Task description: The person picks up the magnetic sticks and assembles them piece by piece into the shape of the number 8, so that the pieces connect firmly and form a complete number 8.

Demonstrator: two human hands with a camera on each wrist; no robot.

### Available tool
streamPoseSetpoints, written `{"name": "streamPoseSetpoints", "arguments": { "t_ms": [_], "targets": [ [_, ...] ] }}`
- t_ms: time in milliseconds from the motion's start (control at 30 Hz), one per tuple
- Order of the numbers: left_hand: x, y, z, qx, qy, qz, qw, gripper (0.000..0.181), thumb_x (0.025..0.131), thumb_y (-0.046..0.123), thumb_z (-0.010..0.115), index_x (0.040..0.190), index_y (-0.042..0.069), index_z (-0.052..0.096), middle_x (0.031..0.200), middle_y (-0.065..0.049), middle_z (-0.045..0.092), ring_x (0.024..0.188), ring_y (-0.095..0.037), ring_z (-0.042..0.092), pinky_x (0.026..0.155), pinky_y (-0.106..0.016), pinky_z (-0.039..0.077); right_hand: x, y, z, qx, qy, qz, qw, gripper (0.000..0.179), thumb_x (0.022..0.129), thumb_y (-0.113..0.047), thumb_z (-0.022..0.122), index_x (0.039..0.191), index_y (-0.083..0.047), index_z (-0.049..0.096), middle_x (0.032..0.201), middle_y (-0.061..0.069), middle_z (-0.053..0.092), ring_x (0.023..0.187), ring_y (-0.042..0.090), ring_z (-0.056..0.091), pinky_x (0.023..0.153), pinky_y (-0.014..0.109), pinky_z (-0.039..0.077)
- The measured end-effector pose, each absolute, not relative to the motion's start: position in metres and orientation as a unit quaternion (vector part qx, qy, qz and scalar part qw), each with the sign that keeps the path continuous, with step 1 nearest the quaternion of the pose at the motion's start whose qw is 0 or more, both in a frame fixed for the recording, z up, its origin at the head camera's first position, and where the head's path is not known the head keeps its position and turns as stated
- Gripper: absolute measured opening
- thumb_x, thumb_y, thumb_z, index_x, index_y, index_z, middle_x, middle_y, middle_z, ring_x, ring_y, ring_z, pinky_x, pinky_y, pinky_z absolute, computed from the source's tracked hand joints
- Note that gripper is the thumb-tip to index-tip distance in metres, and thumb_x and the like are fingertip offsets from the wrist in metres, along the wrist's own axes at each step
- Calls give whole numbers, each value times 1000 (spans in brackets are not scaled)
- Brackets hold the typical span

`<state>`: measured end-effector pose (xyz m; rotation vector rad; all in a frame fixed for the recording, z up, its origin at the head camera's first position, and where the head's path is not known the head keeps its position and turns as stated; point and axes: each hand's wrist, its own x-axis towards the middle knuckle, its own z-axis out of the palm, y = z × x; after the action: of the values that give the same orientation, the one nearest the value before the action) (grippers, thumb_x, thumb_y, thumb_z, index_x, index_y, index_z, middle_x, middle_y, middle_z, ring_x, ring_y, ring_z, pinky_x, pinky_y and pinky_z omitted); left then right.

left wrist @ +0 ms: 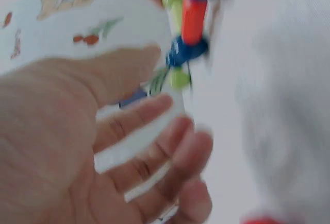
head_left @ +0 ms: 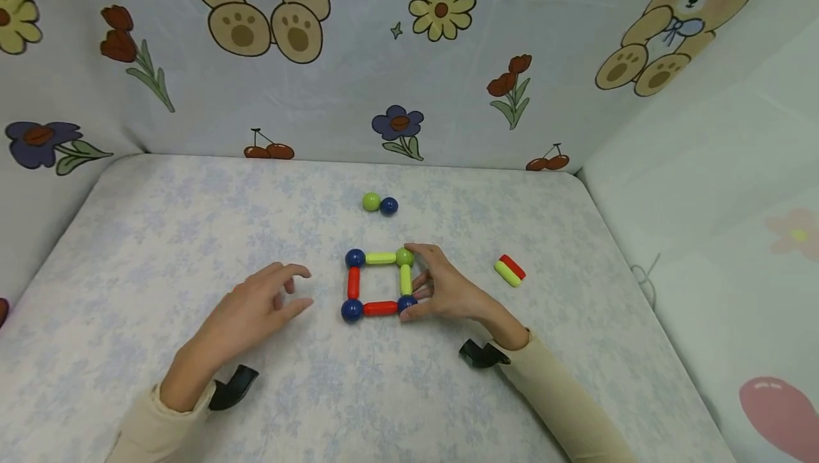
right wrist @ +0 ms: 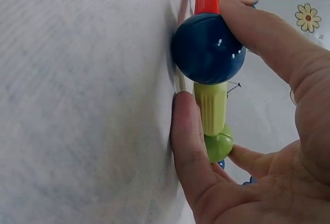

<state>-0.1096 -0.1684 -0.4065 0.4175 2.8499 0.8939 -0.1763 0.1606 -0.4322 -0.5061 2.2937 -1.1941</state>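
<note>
A flat square of magnetic balls and rods [head_left: 380,309] lies on the table, with three blue balls and one green ball [head_left: 404,257] at its corners. Its near and left sides are red rods; the far and right ones are yellow-green. My right hand [head_left: 451,289] spans the right side, its thumb at the near right blue ball [right wrist: 206,49] and a fingertip against the green ball, gripping that side between them. To the left of the square, apart from it, my left hand [head_left: 246,314] hovers with loosely bent fingers and holds nothing.
Beyond the square, a loose green ball [head_left: 371,201] and blue ball [head_left: 389,206] sit side by side. A red rod [head_left: 512,267] and a yellow-green rod [head_left: 507,274] lie together at the right. Patterned cloth [head_left: 345,93] rises behind the table [head_left: 288,406].
</note>
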Motion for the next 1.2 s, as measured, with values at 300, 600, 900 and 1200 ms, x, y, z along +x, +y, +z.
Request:
{"name": "streamPoseSetpoints", "arguments": {
  "t_ms": [300,600,900,1200],
  "targets": [
    [-93,-223,-422,4,975,218,31,37,92,27,71,120,6,58,100,-24,53,72,-27,47,52,-33,34,-185,159,-435,-185,856,-420,238,115,73,-25,92,160,-16,16,157,13,19,97,14,65,82,30,55],
    [-94,-227,-432,13,965,257,54,30,93,20,68,119,6,57,98,-14,62,70,-20,51,54,-32,36,-193,155,-434,-169,863,-409,243,115,72,-26,93,160,-23,17,155,12,23,88,13,67,84,32,51],
    [-97,-212,-430,32,946,316,57,29,93,11,65,118,-3,64,97,-13,68,77,-19,60,61,-33,43,-191,155,-433,-165,862,-413,244,115,72,-26,92,160,-23,17,156,11,22,87,13,66,83,32,51],
    [-97,-189,-424,67,919,384,68,23,95,13,67,116,3,64,102,-8,68,86,-15,63,71,-28,51,-192,156,-433,-164,860,-418,243,115,72,-25,93,159,-24,18,155,11,24,87,14,66,80,31,51]
  ]
}}
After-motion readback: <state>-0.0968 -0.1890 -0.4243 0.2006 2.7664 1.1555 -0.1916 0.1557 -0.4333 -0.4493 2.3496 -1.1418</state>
